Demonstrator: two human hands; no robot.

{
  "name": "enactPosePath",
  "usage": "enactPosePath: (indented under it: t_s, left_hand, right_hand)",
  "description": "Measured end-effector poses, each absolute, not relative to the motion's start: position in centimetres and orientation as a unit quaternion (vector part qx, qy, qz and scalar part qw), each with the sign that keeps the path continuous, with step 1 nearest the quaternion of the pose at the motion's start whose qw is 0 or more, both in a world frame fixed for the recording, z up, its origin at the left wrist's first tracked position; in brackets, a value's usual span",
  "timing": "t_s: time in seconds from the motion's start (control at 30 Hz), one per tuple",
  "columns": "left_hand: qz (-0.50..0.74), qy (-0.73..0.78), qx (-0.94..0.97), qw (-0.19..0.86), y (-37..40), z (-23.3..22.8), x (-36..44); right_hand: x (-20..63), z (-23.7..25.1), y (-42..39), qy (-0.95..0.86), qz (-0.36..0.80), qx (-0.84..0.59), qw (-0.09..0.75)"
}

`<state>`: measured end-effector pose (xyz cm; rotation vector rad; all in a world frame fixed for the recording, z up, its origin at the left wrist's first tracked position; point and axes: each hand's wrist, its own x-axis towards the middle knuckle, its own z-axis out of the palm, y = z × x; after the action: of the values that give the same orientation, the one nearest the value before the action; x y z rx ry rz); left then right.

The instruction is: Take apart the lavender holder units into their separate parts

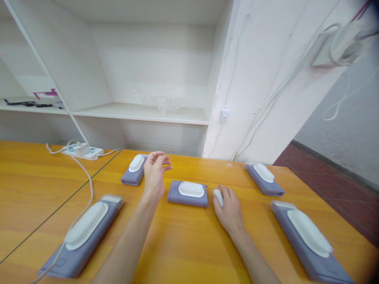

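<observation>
My right hand (229, 209) is closed around a small white oval piece (218, 198), resting low over the table. To its left lies a grey-purple flat pack (188, 201) bearing a white oval dish-like piece (192, 189) with nubs or bristles facing up. My left hand (156, 163) is raised, its fingers loosely curled and apart, with nothing visible in them. Just beside it, partly covered by the hand, is another grey-purple pack (132, 177) with a smooth white oval piece (136, 163) on top.
Similar packs with white pieces lie at near left (74, 258), far right (265, 185) and near right (314, 256). A power strip (83, 150) stands at back left; its cable (90, 189) crosses the near-left pack. White shelving (154, 116) and a pillar (251, 79) border the wooden table (183, 244).
</observation>
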<state>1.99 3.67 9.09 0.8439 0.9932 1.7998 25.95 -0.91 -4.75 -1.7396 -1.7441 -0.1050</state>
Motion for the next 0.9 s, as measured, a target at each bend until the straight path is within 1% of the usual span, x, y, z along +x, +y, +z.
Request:
enactPosePath:
  t_s: [0.03,0.2,0.33,0.5,0.9]
  left_hand:
    - [0.720,0.420,0.362,0.419,4.6,7.5,1.7]
    - [0.700,0.465,0.353,0.411,8.0,-0.3,-0.2]
    - [0.696,0.479,0.343,0.410,9.1,-3.7,-1.6]
    - [0.691,0.479,0.349,0.415,9.6,-4.5,-2.2]
    - [0.677,0.490,0.363,0.413,9.4,-4.1,-2.0]
  right_hand:
    - [25.9,-4.7,-0.9,-0.667,-0.041,-0.667,0.331]
    - [26.0,-4.8,-0.8,-0.667,-0.044,-0.666,0.331]
    - [26.0,-4.9,-0.7,-0.667,-0.048,-0.662,0.338]
    - [26.0,-4.9,-0.8,-0.667,-0.050,-0.658,0.347]
    - [26.1,-5.0,-0.8,-0.668,-0.046,-0.659,0.343]
